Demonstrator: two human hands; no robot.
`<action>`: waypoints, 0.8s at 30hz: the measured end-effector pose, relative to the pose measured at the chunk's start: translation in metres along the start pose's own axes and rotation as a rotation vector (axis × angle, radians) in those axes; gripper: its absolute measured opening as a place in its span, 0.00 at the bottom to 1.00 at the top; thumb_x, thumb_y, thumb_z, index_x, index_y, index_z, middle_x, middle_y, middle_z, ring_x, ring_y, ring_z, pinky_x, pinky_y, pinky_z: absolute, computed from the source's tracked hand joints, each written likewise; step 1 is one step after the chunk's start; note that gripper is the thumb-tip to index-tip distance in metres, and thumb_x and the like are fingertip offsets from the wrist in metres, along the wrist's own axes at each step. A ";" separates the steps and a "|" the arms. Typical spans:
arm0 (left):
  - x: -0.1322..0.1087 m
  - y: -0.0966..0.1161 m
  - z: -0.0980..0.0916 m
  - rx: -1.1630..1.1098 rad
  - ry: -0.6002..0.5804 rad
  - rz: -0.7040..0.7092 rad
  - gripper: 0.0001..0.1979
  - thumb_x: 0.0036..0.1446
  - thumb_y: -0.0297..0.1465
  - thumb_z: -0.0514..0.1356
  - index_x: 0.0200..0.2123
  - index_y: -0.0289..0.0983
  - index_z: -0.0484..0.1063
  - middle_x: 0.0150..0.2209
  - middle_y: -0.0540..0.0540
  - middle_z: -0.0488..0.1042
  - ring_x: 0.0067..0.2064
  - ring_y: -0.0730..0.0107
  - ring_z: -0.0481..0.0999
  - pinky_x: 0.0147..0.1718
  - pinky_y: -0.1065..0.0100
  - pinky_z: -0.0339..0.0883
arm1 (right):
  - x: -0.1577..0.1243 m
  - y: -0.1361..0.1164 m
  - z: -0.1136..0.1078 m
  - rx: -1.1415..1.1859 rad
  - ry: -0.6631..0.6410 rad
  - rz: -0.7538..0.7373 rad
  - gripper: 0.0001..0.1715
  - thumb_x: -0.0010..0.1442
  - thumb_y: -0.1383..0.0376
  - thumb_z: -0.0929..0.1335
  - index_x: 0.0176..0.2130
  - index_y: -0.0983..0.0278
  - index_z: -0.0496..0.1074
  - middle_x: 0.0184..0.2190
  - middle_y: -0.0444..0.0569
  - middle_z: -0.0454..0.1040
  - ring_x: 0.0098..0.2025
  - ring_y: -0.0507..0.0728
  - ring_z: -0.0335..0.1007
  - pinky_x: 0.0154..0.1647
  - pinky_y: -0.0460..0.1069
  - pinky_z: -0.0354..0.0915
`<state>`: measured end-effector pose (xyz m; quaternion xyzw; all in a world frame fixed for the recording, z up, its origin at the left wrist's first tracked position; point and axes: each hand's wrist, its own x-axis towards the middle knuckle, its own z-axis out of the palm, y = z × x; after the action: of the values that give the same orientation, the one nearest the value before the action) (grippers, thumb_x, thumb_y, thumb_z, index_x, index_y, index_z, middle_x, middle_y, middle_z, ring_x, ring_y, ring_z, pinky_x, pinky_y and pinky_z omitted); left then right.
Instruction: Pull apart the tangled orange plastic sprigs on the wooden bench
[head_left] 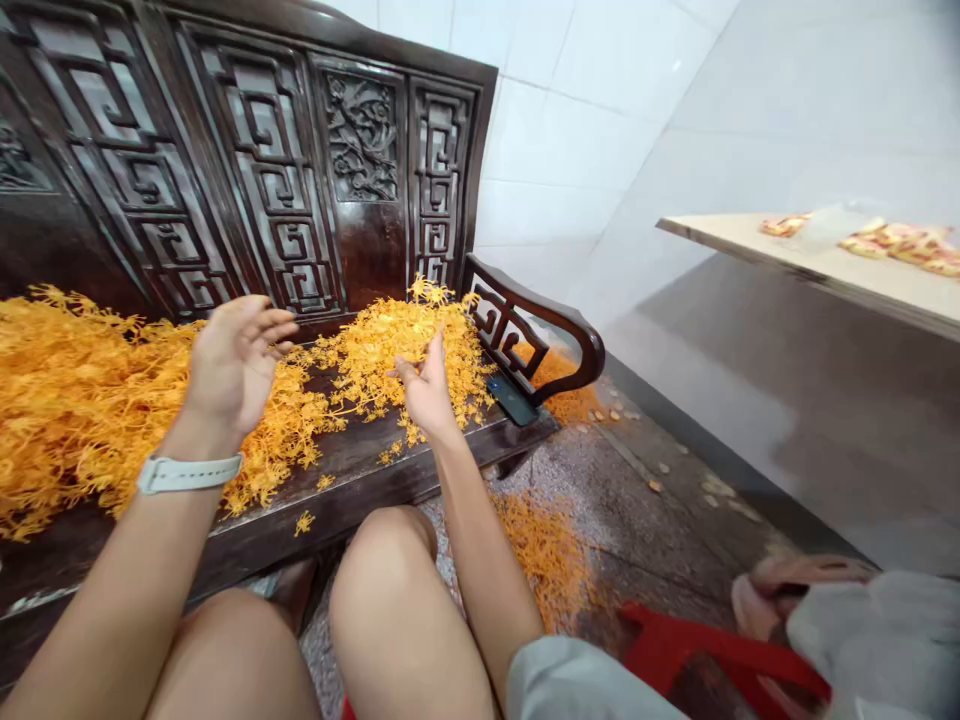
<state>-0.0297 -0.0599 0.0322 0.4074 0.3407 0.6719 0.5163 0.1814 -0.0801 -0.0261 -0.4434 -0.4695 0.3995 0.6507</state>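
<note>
My left hand (238, 362), with a pale watch strap (189, 474) on its wrist, is raised in front of a large heap of orange pieces (82, 400) with thin, branching arms. Its fingers are loosely bent and apart, with nothing seen in them. My right hand (429, 392) reaches over the near side of a smaller yellow-orange pile (375, 345) at the bench's right end. Its fingers are stretched out, and I see nothing held. Some pieces (429, 290) at the top of that pile stand out above the rest. Both piles lie on a dark wooden bench (352, 462).
A dark phone (512, 400) lies beside the carved armrest (574, 335). Orange bits (544, 560) are scattered on the floor, with more (562, 385) behind the armrest. A red stool (675, 650) and another person's grey clothing (870, 640) are at lower right. A board (750, 250) juts out at right.
</note>
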 end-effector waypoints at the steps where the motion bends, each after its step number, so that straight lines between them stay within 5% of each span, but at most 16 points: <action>1: -0.005 -0.002 0.005 0.080 -0.073 -0.004 0.18 0.52 0.42 0.73 0.42 0.39 0.77 0.40 0.45 0.80 0.43 0.65 0.78 0.41 0.65 0.70 | -0.002 -0.005 0.001 0.015 -0.032 0.001 0.52 0.61 0.55 0.75 0.76 0.55 0.55 0.72 0.58 0.59 0.59 0.63 0.74 0.60 0.59 0.74; 6: -0.020 -0.023 0.027 0.501 -0.528 -0.020 0.25 0.50 0.40 0.77 0.49 0.36 0.79 0.46 0.43 0.82 0.46 0.60 0.79 0.47 0.62 0.71 | -0.010 -0.028 0.019 0.181 -0.014 -0.045 0.40 0.57 0.58 0.76 0.66 0.62 0.70 0.47 0.53 0.81 0.50 0.62 0.78 0.58 0.59 0.74; 11: -0.019 -0.025 0.024 0.628 -0.778 -0.131 0.23 0.59 0.48 0.70 0.48 0.37 0.79 0.22 0.54 0.68 0.24 0.71 0.67 0.27 0.67 0.63 | -0.011 -0.037 0.016 0.108 0.153 -0.068 0.26 0.59 0.53 0.76 0.52 0.63 0.80 0.35 0.47 0.77 0.37 0.54 0.72 0.45 0.52 0.71; 15: -0.022 -0.022 0.017 0.609 -1.083 -0.322 0.30 0.63 0.57 0.62 0.55 0.39 0.75 0.22 0.52 0.70 0.24 0.69 0.69 0.26 0.68 0.64 | -0.010 -0.037 0.001 0.155 0.059 -0.005 0.27 0.63 0.44 0.72 0.49 0.61 0.80 0.34 0.49 0.76 0.39 0.55 0.72 0.42 0.52 0.69; 21: -0.019 -0.036 0.018 0.521 -0.667 -0.273 0.35 0.62 0.64 0.56 0.46 0.38 0.77 0.41 0.38 0.80 0.28 0.68 0.75 0.25 0.66 0.69 | -0.013 -0.031 -0.012 0.221 -0.260 0.049 0.38 0.68 0.33 0.61 0.57 0.56 0.77 0.48 0.53 0.79 0.54 0.62 0.74 0.52 0.59 0.73; 24: -0.020 -0.041 0.030 0.496 -0.772 -0.174 0.33 0.63 0.63 0.58 0.33 0.36 0.78 0.39 0.40 0.80 0.35 0.66 0.76 0.33 0.65 0.72 | -0.014 -0.020 -0.006 0.171 -0.317 0.109 0.38 0.67 0.33 0.64 0.58 0.55 0.76 0.52 0.53 0.77 0.56 0.62 0.74 0.54 0.58 0.73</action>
<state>0.0167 -0.0684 0.0050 0.7087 0.3070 0.3236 0.5466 0.1860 -0.1004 -0.0114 -0.3428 -0.5057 0.5375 0.5812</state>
